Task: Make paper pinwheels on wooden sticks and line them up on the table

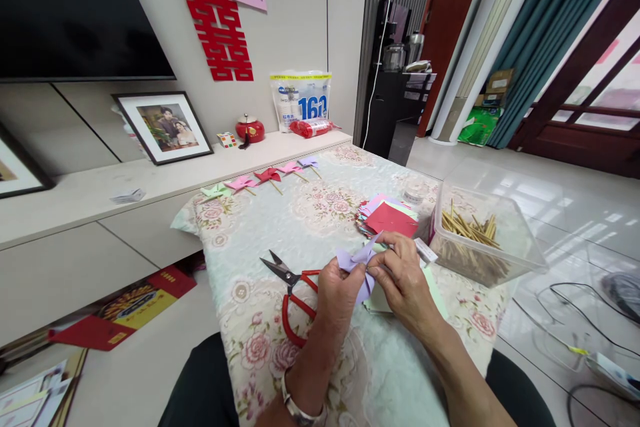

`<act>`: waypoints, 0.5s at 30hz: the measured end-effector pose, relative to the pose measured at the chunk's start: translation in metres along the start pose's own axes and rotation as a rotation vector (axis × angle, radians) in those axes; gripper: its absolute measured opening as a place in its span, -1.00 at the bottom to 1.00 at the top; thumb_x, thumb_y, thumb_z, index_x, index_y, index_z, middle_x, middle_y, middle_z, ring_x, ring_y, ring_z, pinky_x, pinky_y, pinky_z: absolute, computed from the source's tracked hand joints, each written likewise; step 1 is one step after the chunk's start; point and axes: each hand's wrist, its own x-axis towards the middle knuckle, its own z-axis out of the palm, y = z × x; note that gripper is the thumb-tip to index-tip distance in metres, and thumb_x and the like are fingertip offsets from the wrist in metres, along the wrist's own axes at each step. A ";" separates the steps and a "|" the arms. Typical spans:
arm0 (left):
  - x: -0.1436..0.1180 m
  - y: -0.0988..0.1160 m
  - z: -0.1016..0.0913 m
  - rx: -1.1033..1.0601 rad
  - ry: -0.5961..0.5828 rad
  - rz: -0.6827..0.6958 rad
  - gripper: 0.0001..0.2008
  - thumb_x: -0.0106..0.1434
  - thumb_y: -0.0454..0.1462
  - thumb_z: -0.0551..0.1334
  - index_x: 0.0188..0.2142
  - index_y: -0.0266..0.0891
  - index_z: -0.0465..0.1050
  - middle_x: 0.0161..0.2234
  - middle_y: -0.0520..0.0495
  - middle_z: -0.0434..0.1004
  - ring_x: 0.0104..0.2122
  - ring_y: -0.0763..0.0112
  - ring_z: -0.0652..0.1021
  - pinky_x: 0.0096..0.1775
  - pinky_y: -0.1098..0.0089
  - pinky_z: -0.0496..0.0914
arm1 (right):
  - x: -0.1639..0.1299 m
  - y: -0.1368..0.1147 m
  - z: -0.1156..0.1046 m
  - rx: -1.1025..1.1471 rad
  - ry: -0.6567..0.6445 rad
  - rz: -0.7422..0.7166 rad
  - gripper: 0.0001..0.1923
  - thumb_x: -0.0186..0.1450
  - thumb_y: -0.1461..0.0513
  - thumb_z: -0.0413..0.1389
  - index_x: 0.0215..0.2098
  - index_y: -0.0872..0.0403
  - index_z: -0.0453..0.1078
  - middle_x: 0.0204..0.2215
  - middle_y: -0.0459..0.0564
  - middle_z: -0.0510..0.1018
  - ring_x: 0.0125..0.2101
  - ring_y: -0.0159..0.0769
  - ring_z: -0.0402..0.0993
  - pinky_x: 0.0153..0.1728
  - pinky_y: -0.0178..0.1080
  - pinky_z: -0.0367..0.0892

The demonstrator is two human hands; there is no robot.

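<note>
- Pinching the lilac paper pinwheel (356, 259) between them, the left hand (343, 290) and right hand (403, 273) have thumbs and fingers nearly closed at its middle.
- Its blades look mostly folded in; whether a handle is attached cannot be told.
- Beyond the fingers, five stick-mounted pinwheels (267, 175) look finished.
- Just past the fingers, stacked paper squares (393, 219) remain flat; rightward, a plastic box (520, 233) holds many wooden sticks (467, 227); leftward lie red-handled scissors (286, 275).

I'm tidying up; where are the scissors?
In the head view, the red-handled scissors lie open on the flowered tablecloth, left of centre, partly hidden by the left hand.
</note>
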 end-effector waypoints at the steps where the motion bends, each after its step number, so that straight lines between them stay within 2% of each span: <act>1: 0.001 -0.001 0.000 0.005 0.003 0.003 -0.70 -0.01 -0.19 0.42 -0.27 -0.28 0.60 -0.36 -0.08 0.71 -0.33 0.22 0.65 -0.28 0.38 0.48 | 0.000 0.000 0.000 -0.001 0.003 -0.002 -0.85 0.42 0.29 0.03 -0.32 0.02 0.37 0.01 0.11 0.38 0.08 0.00 0.27 0.03 0.12 0.23; 5: 0.003 -0.004 -0.001 0.008 0.008 0.018 -0.70 -0.01 -0.19 0.42 -0.27 -0.28 0.60 -0.37 -0.08 0.70 -0.34 0.21 0.65 -0.25 0.35 0.49 | 0.000 0.000 0.001 -0.004 0.006 0.004 -0.86 0.42 0.29 0.04 -0.31 0.01 0.38 0.01 0.11 0.38 0.09 0.02 0.26 0.03 0.13 0.22; 10: 0.002 -0.005 -0.002 -0.003 -0.009 0.037 -0.76 0.01 -0.21 0.42 -0.32 -0.28 0.59 -0.44 -0.05 0.67 -0.45 0.28 0.61 -0.33 0.38 0.47 | 0.000 -0.002 0.000 0.015 0.005 0.015 -0.83 0.43 0.28 0.03 -0.34 0.03 0.38 0.01 0.12 0.38 0.09 0.02 0.27 0.04 0.11 0.20; 15: 0.002 -0.004 -0.003 0.052 -0.005 0.046 -0.76 0.01 -0.19 0.42 -0.34 -0.29 0.58 -0.44 -0.08 0.67 -0.45 0.27 0.61 -0.34 0.38 0.47 | 0.000 0.000 -0.001 0.050 -0.017 0.050 -0.82 0.43 0.26 0.03 -0.35 0.03 0.39 0.00 0.10 0.38 0.07 0.00 0.28 0.04 0.09 0.20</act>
